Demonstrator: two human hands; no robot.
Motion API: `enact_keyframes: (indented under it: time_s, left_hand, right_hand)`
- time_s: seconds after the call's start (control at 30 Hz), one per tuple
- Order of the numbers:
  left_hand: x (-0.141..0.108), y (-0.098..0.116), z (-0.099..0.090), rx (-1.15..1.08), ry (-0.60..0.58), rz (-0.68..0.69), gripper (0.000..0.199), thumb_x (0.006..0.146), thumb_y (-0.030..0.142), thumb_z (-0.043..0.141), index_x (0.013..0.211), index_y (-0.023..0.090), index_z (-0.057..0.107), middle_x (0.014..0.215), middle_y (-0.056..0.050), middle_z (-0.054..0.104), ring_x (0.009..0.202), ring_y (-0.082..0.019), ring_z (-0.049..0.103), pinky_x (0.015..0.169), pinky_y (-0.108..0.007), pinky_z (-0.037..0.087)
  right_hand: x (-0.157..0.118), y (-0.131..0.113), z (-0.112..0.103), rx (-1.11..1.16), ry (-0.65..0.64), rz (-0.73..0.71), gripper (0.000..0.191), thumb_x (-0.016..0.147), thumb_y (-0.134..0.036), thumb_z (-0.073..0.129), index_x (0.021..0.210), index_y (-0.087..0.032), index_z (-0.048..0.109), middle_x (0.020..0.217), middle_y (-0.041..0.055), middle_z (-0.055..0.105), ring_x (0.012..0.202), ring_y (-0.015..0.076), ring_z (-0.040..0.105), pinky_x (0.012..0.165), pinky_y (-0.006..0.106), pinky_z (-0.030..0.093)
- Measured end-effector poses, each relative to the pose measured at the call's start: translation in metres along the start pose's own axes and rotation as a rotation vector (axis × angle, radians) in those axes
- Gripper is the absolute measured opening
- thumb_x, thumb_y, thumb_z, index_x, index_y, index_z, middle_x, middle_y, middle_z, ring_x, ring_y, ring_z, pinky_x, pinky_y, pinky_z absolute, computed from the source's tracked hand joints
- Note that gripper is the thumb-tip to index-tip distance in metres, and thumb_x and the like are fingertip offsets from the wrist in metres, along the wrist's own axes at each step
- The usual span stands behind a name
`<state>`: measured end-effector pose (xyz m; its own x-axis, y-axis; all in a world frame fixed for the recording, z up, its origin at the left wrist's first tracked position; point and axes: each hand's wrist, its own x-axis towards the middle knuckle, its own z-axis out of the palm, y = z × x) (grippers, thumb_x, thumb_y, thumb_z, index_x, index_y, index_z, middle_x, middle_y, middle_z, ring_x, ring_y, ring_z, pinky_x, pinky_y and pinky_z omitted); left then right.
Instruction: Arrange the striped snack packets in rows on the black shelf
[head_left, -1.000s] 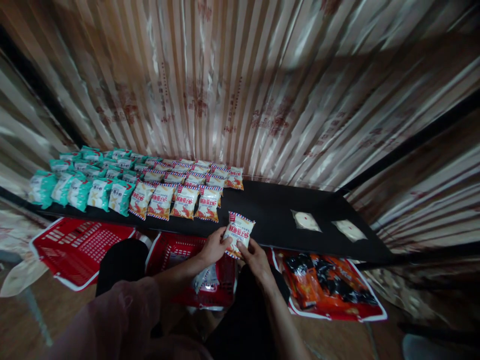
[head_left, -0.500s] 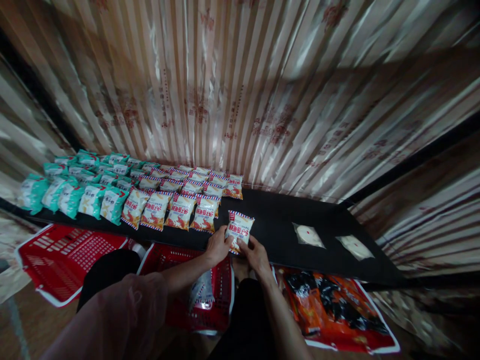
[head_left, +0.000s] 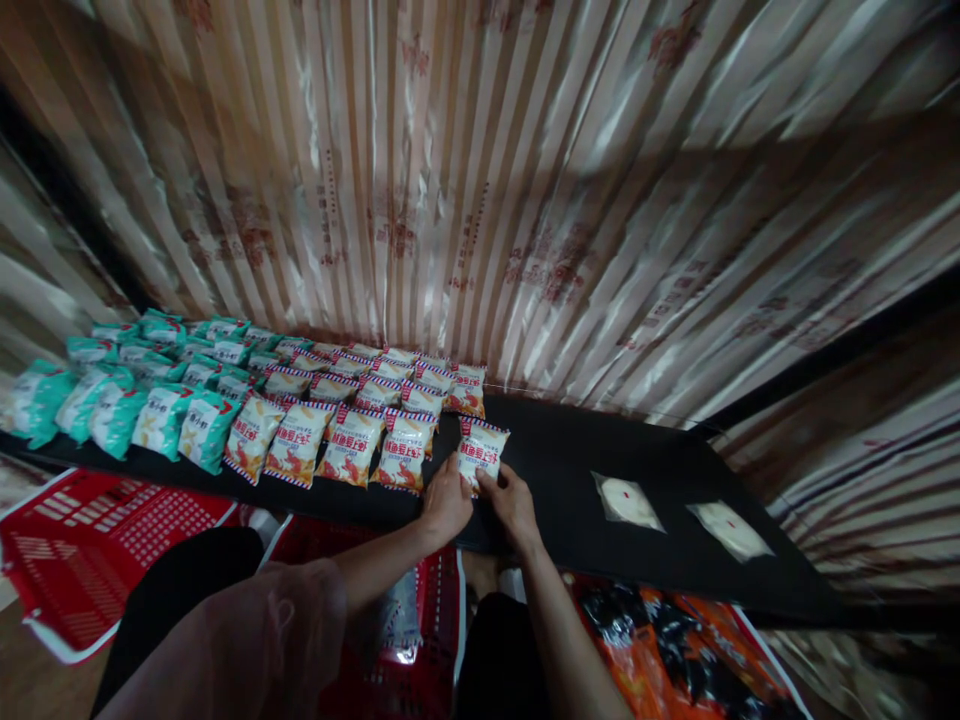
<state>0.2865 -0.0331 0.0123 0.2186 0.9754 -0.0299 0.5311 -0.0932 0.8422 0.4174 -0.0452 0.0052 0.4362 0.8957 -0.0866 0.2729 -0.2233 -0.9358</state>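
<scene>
A white and orange snack bag (head_left: 481,447) with a striped top edge stands upright over the black shelf (head_left: 555,450), held from both sides. My left hand (head_left: 448,500) grips its lower left edge, and my right hand (head_left: 511,502) closes on its lower right. Whether the bag's bottom touches the shelf is hidden by my fingers. Just to the left, a matching snack bag (head_left: 403,450) ends the front row of such bags. Behind it, another bag (head_left: 466,390) stands at the back right end of the rows.
Several teal snack bags (head_left: 154,420) fill the shelf's left part. Two flat clear packets (head_left: 628,502) with white contents lie at right. Below are a red basket at left (head_left: 82,540), one in the middle (head_left: 352,640), and orange and black packages (head_left: 667,640). A striped curtain (head_left: 450,180) hangs behind.
Both hands have moved the bag slightly farther back over the shelf, nearer the row beside it. The camera view has shifted a little.
</scene>
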Motion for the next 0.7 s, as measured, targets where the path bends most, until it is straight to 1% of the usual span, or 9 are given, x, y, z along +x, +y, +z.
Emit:
enact_keyframes:
  time_s: [0.07, 0.13, 0.3, 0.47, 0.6, 0.7]
  left_hand:
    - [0.005, 0.002, 0.002, 0.021, 0.001, 0.014, 0.054, 0.081, 0.012, 0.042, 0.134, 0.003, 0.038, 0.139, -0.021, 0.041, 0.13, -0.028, 0.038, 0.109, -0.035, 0.028]
    - [0.01, 0.003, 0.003, 0.029, 0.002, 0.023, 0.056, 0.08, 0.011, 0.043, 0.135, 0.001, 0.037, 0.142, -0.022, 0.036, 0.132, -0.028, 0.034, 0.111, -0.036, 0.027]
    - [0.023, 0.005, 0.006, 0.031, -0.003, 0.032, 0.059, 0.077, 0.009, 0.043, 0.135, 0.001, 0.037, 0.144, -0.021, 0.032, 0.134, -0.028, 0.031, 0.112, -0.037, 0.025]
    - [0.035, 0.008, 0.009, 0.046, -0.007, 0.056, 0.058, 0.076, 0.007, 0.042, 0.134, 0.0, 0.039, 0.145, -0.019, 0.031, 0.136, -0.028, 0.027, 0.114, -0.036, 0.023]
    - [0.044, 0.011, 0.011, 0.071, 0.02, 0.049, 0.057, 0.077, 0.006, 0.041, 0.134, 0.0, 0.04, 0.146, -0.02, 0.03, 0.135, -0.028, 0.028, 0.113, -0.037, 0.025]
    - [0.051, 0.013, 0.01, 0.129, 0.028, 0.048, 0.057, 0.078, 0.006, 0.04, 0.134, 0.0, 0.039, 0.146, -0.02, 0.031, 0.135, -0.026, 0.029, 0.113, -0.035, 0.025]
  right_hand:
    - [0.01, 0.001, 0.002, 0.003, -0.001, 0.001, 0.034, 0.06, -0.043, 0.068, 0.086, -0.022, 0.071, 0.076, 0.0038, 0.072, 0.073, 0.0245, 0.065, 0.067, 0.033, 0.049]
    - [0.02, 0.001, 0.003, 0.002, -0.001, 0.007, 0.033, 0.06, -0.043, 0.068, 0.085, -0.022, 0.07, 0.076, 0.0036, 0.072, 0.073, 0.0244, 0.065, 0.067, 0.033, 0.049]
    - [0.042, -0.001, 0.007, -0.006, 0.013, -0.011, 0.032, 0.06, -0.041, 0.068, 0.086, -0.023, 0.07, 0.077, 0.0028, 0.072, 0.074, 0.0238, 0.065, 0.068, 0.033, 0.048]
    - [0.058, -0.006, 0.012, -0.094, 0.044, -0.034, 0.034, 0.063, -0.044, 0.066, 0.088, -0.022, 0.07, 0.078, 0.0042, 0.072, 0.073, 0.0231, 0.065, 0.069, 0.032, 0.048]
    - [0.069, -0.01, 0.017, -0.163, 0.058, -0.062, 0.039, 0.067, -0.048, 0.062, 0.093, -0.02, 0.068, 0.081, 0.0049, 0.072, 0.074, 0.0225, 0.065, 0.07, 0.032, 0.048]
    - [0.078, -0.011, 0.021, -0.205, 0.065, -0.069, 0.038, 0.07, -0.045, 0.059, 0.096, -0.02, 0.067, 0.083, 0.0049, 0.072, 0.075, 0.0214, 0.066, 0.07, 0.031, 0.049]
